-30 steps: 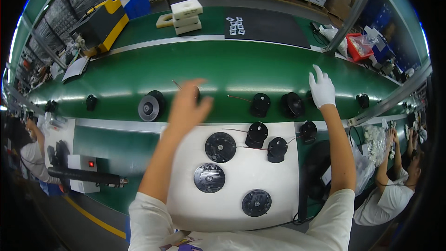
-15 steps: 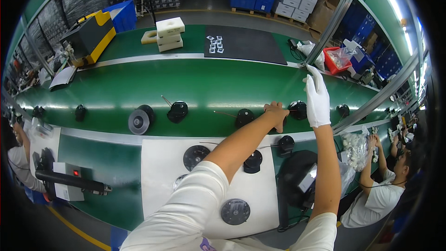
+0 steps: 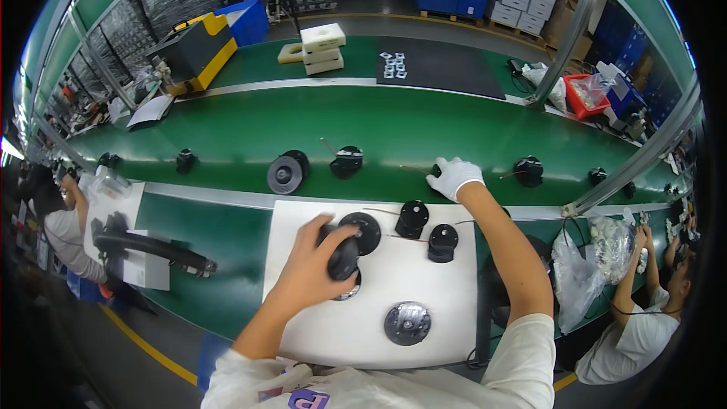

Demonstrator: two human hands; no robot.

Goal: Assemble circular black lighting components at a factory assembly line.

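The bare left hand (image 3: 303, 273) pinches a black part (image 3: 343, 259) between thumb and curled fingers, above the white board (image 3: 454, 299). The part is rounded and dark, with a smooth, dull side; its lower edges blur, and the fingers cover some of it.

The gloved right hand (image 3: 458, 178) bends its fingers over a small black part (image 3: 435, 171) on the green belt (image 3: 424, 121) — whether they grip it, I cannot tell, as the white glove hides most of it. A thin reddish wire (image 3: 413, 168) sticks out left of those fingertips.

Just beyond the left hand's fingers lies a flat, round black disc (image 3: 369, 233) with a shiny face. A second disc (image 3: 351, 288) peeks out under that hand, and a third disc (image 3: 407, 323) lies to its right, nearer the body. Between the hands stand two wired motors (image 3: 412, 220) — black, round-faced, plastic-looking. The belt is smooth and glossy.
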